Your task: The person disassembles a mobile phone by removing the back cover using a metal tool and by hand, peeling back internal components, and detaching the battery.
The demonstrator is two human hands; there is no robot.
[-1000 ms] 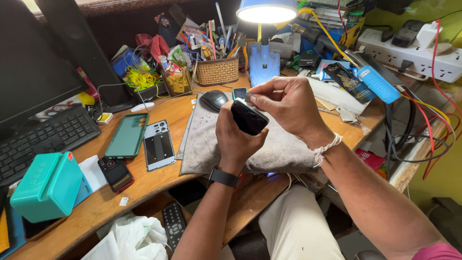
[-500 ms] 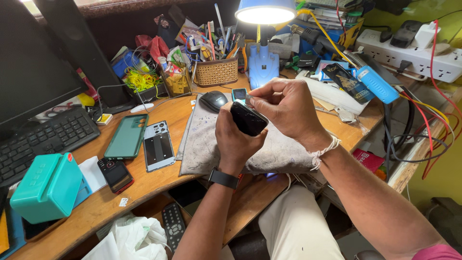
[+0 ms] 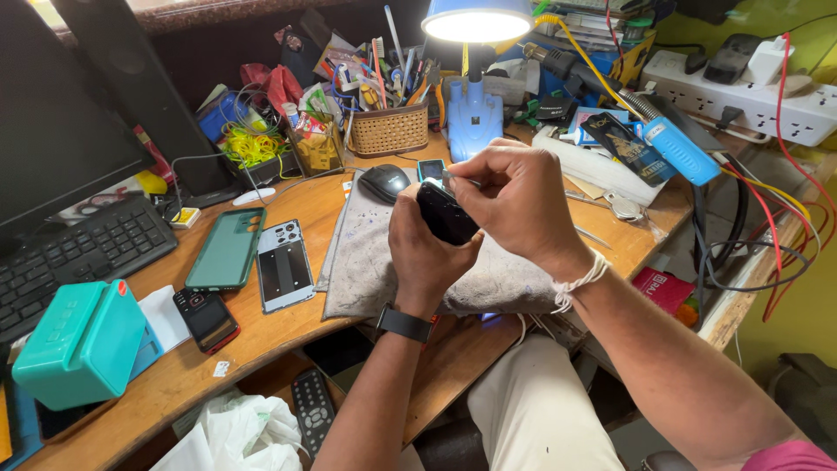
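My left hand (image 3: pixel 425 253) grips a small black phone-like device (image 3: pixel 445 214) from below, holding it up above the grey cloth (image 3: pixel 375 270). A dark watch (image 3: pixel 404 323) is on that wrist. My right hand (image 3: pixel 514 201) is over the top end of the device, fingers pinched on a thin metal tool (image 3: pixel 453 181) at its upper edge. A white string band (image 3: pixel 580 279) circles the right wrist. Both hands sit under the lit blue desk lamp (image 3: pixel 475 22).
On the wooden desk (image 3: pixel 331 201) lie a mouse (image 3: pixel 384 181), a green phone case (image 3: pixel 227 249), an opened phone back (image 3: pixel 285 264), a small dark phone (image 3: pixel 206 318), a teal box (image 3: pixel 78 344) and a keyboard (image 3: pixel 78 253). A wicker basket (image 3: pixel 388 131) of tools, a blue hot-air tool (image 3: pixel 676 148) and a power strip (image 3: pixel 750 100) stand behind.
The hands stay almost still; my right fingers shift slightly at the top of the device.
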